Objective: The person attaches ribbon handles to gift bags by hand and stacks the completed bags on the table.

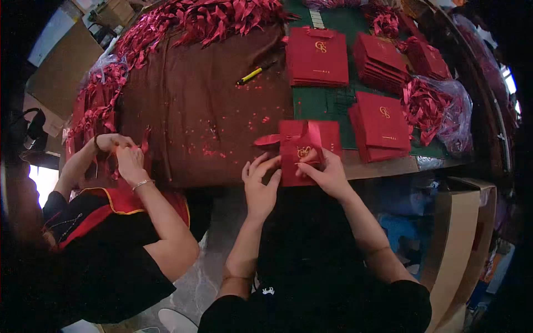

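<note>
A small red paper gift bag (292,176) with a gold logo lies at the table's front edge, in front of me. At its left edge, my left hand (262,184) is closed on it with bent fingers and thumb. My right hand (328,176) lies over the bag's right side. Its thumb and forefinger are pinched together near the logo, on what looks like the end of a ribbon. A shiny red ribbon (312,135) runs down across the bag's upper front, and a loop of it sticks out to the left.
Stacks of red bags (383,125) stand on the green mat to the right, beside bundled ribbons (425,108) in plastic. A yellow pen (250,76) lies on the brown cloth among red scraps. More ribbons (216,19) heap at the back. A co-worker's hands (125,155) work at left.
</note>
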A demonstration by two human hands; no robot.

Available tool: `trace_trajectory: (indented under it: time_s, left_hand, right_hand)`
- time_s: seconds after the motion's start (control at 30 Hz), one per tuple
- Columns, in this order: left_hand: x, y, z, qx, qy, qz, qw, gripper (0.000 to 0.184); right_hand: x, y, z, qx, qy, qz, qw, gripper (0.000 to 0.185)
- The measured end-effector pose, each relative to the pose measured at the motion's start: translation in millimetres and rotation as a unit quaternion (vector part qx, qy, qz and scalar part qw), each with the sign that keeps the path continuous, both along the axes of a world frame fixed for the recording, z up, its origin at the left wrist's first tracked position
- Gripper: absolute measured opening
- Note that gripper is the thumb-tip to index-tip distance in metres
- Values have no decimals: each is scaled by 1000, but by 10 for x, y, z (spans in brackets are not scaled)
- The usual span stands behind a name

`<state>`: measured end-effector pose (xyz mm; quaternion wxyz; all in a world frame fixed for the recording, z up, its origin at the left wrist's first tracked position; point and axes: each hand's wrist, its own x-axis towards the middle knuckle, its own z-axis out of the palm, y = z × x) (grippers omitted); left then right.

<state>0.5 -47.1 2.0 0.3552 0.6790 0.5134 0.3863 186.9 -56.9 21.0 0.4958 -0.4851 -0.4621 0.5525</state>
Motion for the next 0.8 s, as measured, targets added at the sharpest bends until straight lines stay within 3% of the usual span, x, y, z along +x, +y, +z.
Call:
trace_trajectory:
  time_s: [0.1, 0.23, 0.67, 0.8]
  left_hand:
    - [-4, 16, 5, -78, -30, -4, 997, 49]
    - [-16, 10, -2, -90, -41, -9, 995, 50]
    - [41, -27, -25, -11, -28, 12, 999, 51]
    - [48, -38, 8, -11, -13, 15, 1000, 51]
  right_hand:
    - [35, 6, 33, -43, -38, 14, 998, 13]
    - [56, -6, 36, -31, -40, 24, 998, 12]
    - [-28, -14, 27, 4, -143, 57, 988, 14]
    - [-61, -28, -100, 66, -215, 23, 974, 16]
